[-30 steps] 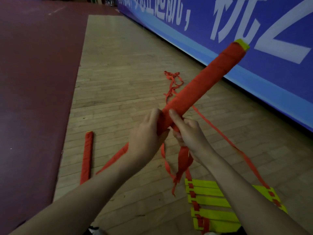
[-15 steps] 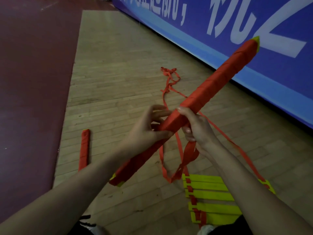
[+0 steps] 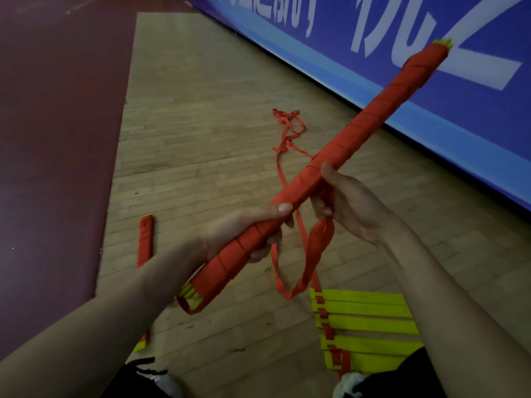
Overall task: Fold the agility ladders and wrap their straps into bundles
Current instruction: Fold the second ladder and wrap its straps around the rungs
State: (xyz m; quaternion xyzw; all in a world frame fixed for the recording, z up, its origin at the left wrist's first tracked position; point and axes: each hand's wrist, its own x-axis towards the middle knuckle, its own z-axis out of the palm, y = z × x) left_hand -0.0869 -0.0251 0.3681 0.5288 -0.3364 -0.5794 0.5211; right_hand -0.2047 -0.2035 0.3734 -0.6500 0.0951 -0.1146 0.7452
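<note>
Currently left hand (image 3: 244,234) is curled round the lower part of the strap-wrapped ladder bundle (image 3: 370,122), held diagonally over the wood floor (image 3: 201,139). Right hand (image 3: 347,202) pinches the loose red strap (image 3: 316,248) against the bundle's middle. Beneath the bundle: yellow ladder rungs (image 3: 370,326) to its right, second wrapped bundle (image 3: 145,242) to its left.

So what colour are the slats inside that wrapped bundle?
Bright yellow: slats peek from the orange-red bundle, clearest at its near end in the head view.

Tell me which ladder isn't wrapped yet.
The yellow stack on the floor, lower right; the held bundle and the floor bundle at left are wrapped in red.
</note>
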